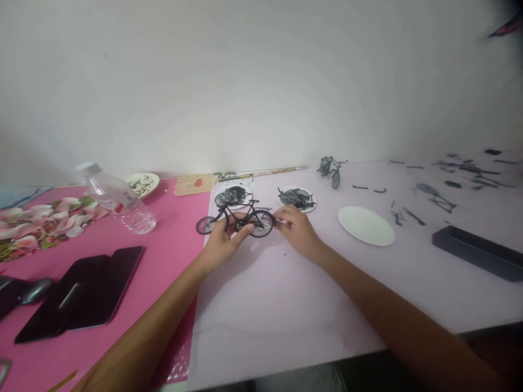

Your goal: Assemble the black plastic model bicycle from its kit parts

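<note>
A small black model bicycle [237,218] stands over the seam between the pink mat and the pale sheet [286,305]. My left hand [224,243] is closed round its frame from below, fingers pinched near the rear wheel. My right hand [297,228] is just right of that wheel, fingertips pinched at its rim or axle; whether they hold a tiny part I cannot make out. Behind the bicycle lie two small white plates with black bicycle parts [233,197] [297,198].
An empty white plate [366,225], a black tray [478,251] and several loose dark parts [437,196] lie to the right. A green model bicycle [330,169] stands at the back. On the pink mat [163,245]: a toppled plastic bottle [118,199], a dark tablet [81,294], a dish [142,184].
</note>
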Demonstrator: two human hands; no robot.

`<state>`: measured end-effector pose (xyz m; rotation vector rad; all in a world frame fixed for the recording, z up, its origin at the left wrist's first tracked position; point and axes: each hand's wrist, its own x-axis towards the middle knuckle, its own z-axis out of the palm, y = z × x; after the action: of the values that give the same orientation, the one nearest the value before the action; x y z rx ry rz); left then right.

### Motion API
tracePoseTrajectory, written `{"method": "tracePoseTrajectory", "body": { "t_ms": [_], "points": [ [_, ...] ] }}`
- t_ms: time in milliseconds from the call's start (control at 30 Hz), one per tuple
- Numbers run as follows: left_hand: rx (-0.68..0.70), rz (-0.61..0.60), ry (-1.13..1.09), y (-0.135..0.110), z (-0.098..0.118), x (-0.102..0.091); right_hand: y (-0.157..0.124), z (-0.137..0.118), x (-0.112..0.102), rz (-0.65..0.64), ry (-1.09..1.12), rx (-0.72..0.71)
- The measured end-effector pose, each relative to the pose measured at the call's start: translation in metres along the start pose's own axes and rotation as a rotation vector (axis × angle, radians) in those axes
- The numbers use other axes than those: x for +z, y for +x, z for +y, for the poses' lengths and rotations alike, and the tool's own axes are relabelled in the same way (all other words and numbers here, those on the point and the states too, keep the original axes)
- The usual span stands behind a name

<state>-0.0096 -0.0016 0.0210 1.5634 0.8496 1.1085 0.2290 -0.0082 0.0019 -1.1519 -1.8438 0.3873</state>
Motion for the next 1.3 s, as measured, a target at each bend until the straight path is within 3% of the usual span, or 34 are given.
{"method": "tracePoseTrajectory", "body": {
  "t_ms": [233, 467, 567, 633, 733, 800, 1300],
  "points": [
    [0.182, -0.009, 0.287, -0.003, -0.004, -0.002, -0.002, 0.012, 0.002, -0.077, -0.125, -0.005],
    [0.265, -0.052, 0.354, -0.004, -0.002, -0.002, -0.004, 0.020, 0.003, -0.176, -0.230, -0.022],
    [0.236, -0.040, 0.323, -0.003, -0.005, -0.002, -0.002, 0.014, 0.000, -0.096, -0.099, -0.010],
    [0.192, -0.026, 0.286, -0.002, -0.008, -0.002, 0.000, 0.007, -0.002, -0.030, 0.075, 0.084],
    [0.095, -0.016, 0.213, -0.002, -0.013, -0.001, 0.001, -0.004, -0.004, -0.047, 0.337, 0.296],
    [0.047, -0.027, 0.166, -0.001, -0.014, 0.000, 0.000, -0.010, -0.003, -0.099, 0.441, 0.349],
    [0.039, -0.136, 0.038, 0.001, -0.015, 0.002, -0.003, -0.025, 0.002, -0.186, 0.575, 0.446]
  ]
}}
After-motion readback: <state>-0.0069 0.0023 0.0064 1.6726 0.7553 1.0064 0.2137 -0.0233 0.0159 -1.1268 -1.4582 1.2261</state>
